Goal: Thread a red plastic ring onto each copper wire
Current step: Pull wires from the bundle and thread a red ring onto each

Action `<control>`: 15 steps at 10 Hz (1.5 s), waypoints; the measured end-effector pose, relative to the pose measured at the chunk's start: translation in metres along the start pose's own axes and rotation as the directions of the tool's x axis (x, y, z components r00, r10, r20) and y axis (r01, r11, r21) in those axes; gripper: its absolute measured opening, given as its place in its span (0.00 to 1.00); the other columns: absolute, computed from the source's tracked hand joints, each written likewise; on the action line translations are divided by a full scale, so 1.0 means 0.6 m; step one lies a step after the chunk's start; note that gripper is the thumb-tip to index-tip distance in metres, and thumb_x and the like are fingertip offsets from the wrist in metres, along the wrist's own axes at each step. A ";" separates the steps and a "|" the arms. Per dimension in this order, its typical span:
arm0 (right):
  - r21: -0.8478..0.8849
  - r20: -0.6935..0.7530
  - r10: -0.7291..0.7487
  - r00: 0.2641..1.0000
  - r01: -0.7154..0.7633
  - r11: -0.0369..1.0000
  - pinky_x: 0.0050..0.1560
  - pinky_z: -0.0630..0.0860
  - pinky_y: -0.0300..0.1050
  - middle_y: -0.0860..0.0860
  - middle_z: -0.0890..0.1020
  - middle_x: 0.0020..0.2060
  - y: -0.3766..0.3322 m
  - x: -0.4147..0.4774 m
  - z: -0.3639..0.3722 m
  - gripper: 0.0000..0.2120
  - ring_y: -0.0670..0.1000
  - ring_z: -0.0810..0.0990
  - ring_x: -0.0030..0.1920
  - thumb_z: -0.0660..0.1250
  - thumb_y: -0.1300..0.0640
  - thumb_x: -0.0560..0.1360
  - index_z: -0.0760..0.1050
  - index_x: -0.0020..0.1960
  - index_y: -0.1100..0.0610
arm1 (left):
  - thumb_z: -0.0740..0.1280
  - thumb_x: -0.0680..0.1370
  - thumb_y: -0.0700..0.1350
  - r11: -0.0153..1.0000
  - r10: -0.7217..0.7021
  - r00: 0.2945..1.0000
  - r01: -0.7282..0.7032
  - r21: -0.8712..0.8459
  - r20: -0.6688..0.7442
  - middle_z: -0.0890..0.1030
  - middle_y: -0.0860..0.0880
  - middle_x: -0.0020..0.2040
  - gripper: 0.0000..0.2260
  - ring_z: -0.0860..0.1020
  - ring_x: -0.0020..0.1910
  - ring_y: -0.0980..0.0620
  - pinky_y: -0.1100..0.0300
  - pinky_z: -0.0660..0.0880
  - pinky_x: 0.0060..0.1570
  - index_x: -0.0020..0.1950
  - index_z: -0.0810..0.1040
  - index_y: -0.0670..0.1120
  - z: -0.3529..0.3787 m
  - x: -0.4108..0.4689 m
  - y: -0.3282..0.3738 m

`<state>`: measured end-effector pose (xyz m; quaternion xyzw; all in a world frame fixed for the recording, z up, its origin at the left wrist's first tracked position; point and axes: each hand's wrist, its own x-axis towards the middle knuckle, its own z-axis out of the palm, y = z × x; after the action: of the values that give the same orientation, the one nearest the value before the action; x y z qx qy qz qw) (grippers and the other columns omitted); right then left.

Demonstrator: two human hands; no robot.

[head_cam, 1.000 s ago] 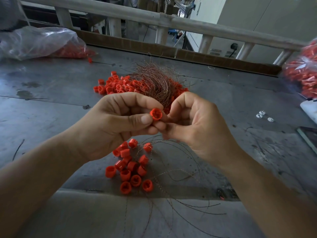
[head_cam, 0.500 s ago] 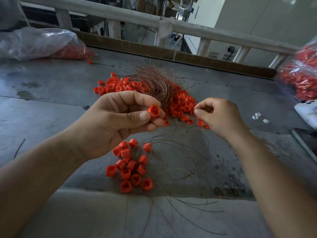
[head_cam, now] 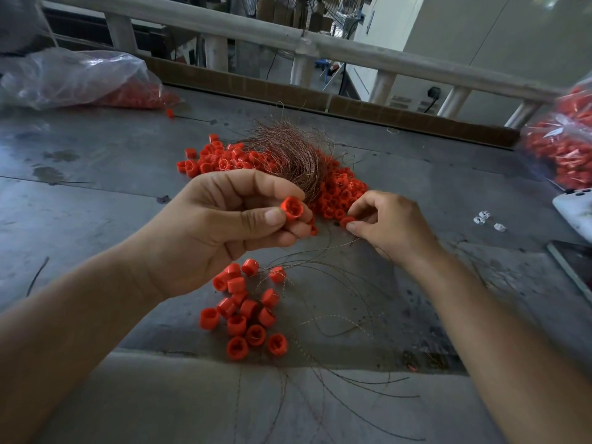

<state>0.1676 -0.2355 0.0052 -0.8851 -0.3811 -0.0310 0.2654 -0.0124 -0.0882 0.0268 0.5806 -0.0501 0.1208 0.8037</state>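
red plastic ring (head_cam: 292, 208), stubby tube, pinched by left hand (head_cam: 224, 232), second ring (head_cam: 347, 221) by right hand (head_cam: 394, 225).

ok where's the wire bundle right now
In the head view the wire bundle lies on the far ring pile, centre of the table, just beyond the left hand.

At the right edge of the frame, a clear bag of red rings (head_cam: 560, 145), a white device (head_cam: 575, 208) and a dark flat slab (head_cam: 573, 267) are each cut off. The right hand (head_cam: 394, 225) covers most of the small red ring (head_cam: 346, 221) it pinches. Whether a wire runs through the red plastic ring (head_cam: 292, 208) in the left hand (head_cam: 217, 232) is too fine to tell. I can't make out what the white bits (head_cam: 483, 216) are.
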 end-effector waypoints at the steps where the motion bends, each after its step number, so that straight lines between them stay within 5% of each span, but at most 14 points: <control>1: 0.197 -0.030 0.045 0.999 -0.038 0.980 0.32 0.72 0.33 0.43 0.76 0.30 -0.001 0.000 -0.013 0.09 0.39 0.75 0.28 0.71 0.63 0.69 0.75 0.37 0.52 | 0.68 0.64 0.38 1.000 -0.003 1.000 0.003 0.004 -0.007 0.84 0.45 0.40 0.09 0.83 0.39 0.52 0.66 0.78 0.37 0.42 0.84 0.44 -0.001 0.000 0.000; 2: 0.366 -0.057 0.077 0.995 -0.050 0.929 0.27 0.70 0.28 0.48 0.78 0.31 -0.003 -0.003 -0.029 0.10 0.40 0.75 0.29 0.71 0.64 0.69 0.75 0.36 0.51 | 0.68 0.63 0.38 1.000 -0.010 1.000 0.010 0.023 -0.016 0.84 0.44 0.40 0.10 0.83 0.39 0.52 0.66 0.78 0.37 0.42 0.84 0.45 -0.003 -0.001 0.000; 4: 0.291 -0.026 0.083 0.996 -0.072 0.954 0.35 0.73 0.33 0.46 0.78 0.31 -0.006 -0.005 -0.017 0.11 0.42 0.76 0.31 0.71 0.63 0.69 0.72 0.36 0.51 | 0.69 0.63 0.39 0.999 -0.009 1.000 0.009 0.046 -0.011 0.84 0.45 0.40 0.10 0.83 0.39 0.52 0.66 0.78 0.37 0.41 0.84 0.46 -0.001 -0.002 0.001; 6: 0.254 -0.007 0.029 1.000 -0.026 0.967 0.34 0.69 0.23 0.45 0.77 0.35 -0.004 -0.008 -0.007 0.11 0.40 0.74 0.33 0.74 0.62 0.66 0.75 0.43 0.51 | 0.69 0.63 0.38 0.999 -0.014 1.000 0.015 0.050 -0.015 0.84 0.45 0.39 0.10 0.83 0.39 0.52 0.66 0.78 0.37 0.42 0.84 0.45 0.000 -0.001 -0.002; 7: 0.282 -0.012 0.044 0.999 -0.039 0.959 0.36 0.72 0.27 0.45 0.78 0.35 -0.004 -0.007 -0.015 0.07 0.41 0.76 0.34 0.72 0.62 0.69 0.77 0.43 0.52 | 0.69 0.63 0.39 0.998 -0.017 1.000 0.018 0.055 -0.022 0.84 0.45 0.39 0.10 0.83 0.39 0.51 0.66 0.78 0.37 0.41 0.84 0.46 0.001 -0.001 -0.002; 8: 0.491 0.010 0.090 0.996 -0.083 0.867 0.36 0.75 0.31 0.47 0.79 0.33 -0.013 -0.008 -0.036 0.07 0.41 0.77 0.33 0.67 0.65 0.72 0.79 0.42 0.54 | 0.69 0.62 0.39 0.997 -0.030 0.999 0.033 0.063 -0.043 0.84 0.45 0.39 0.10 0.83 0.39 0.51 0.65 0.78 0.37 0.41 0.84 0.45 0.002 0.000 -0.002; 9: 0.774 0.103 0.084 0.991 -0.133 0.619 0.32 0.75 0.33 0.49 0.80 0.31 -0.034 -0.017 -0.059 0.08 0.42 0.78 0.31 0.64 0.66 0.74 0.79 0.42 0.56 | 0.72 0.64 0.36 0.996 -0.044 0.997 0.049 0.080 -0.065 0.84 0.44 0.39 0.08 0.83 0.39 0.51 0.66 0.78 0.37 0.41 0.84 0.44 0.002 0.000 -0.001; 10: 0.854 0.197 0.013 0.980 -0.178 0.489 0.30 0.75 0.34 0.49 0.81 0.29 -0.058 -0.031 -0.066 0.06 0.43 0.79 0.30 0.63 0.64 0.72 0.78 0.43 0.57 | 0.68 0.65 0.34 0.992 -0.057 0.994 0.067 0.107 -0.094 0.84 0.44 0.38 0.09 0.83 0.39 0.51 0.65 0.78 0.37 0.41 0.84 0.44 0.003 0.001 -0.004; 13: 0.898 0.288 -0.121 0.950 -0.223 0.380 0.29 0.75 0.34 0.51 0.82 0.30 -0.086 -0.050 -0.058 0.08 0.45 0.80 0.30 0.65 0.58 0.64 0.77 0.43 0.58 | 0.67 0.62 0.37 0.981 -0.067 0.986 0.093 0.173 -0.150 0.84 0.45 0.37 0.11 0.83 0.38 0.51 0.66 0.78 0.37 0.41 0.84 0.45 0.008 0.005 -0.006; 15: 0.862 0.255 -0.153 0.955 -0.153 0.484 0.34 0.76 0.34 0.50 0.82 0.32 -0.093 -0.059 -0.051 0.11 0.45 0.80 0.33 0.67 0.57 0.63 0.77 0.44 0.57 | 0.66 0.62 0.37 0.972 -0.058 0.984 0.095 0.217 -0.170 0.84 0.45 0.38 0.12 0.83 0.38 0.52 0.66 0.78 0.37 0.41 0.85 0.47 0.008 0.007 -0.010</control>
<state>0.1085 -0.2418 0.0473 -0.6203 -0.3790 0.3004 0.6175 -0.0064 -0.0940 0.0238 0.6573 0.0520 0.1413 0.7384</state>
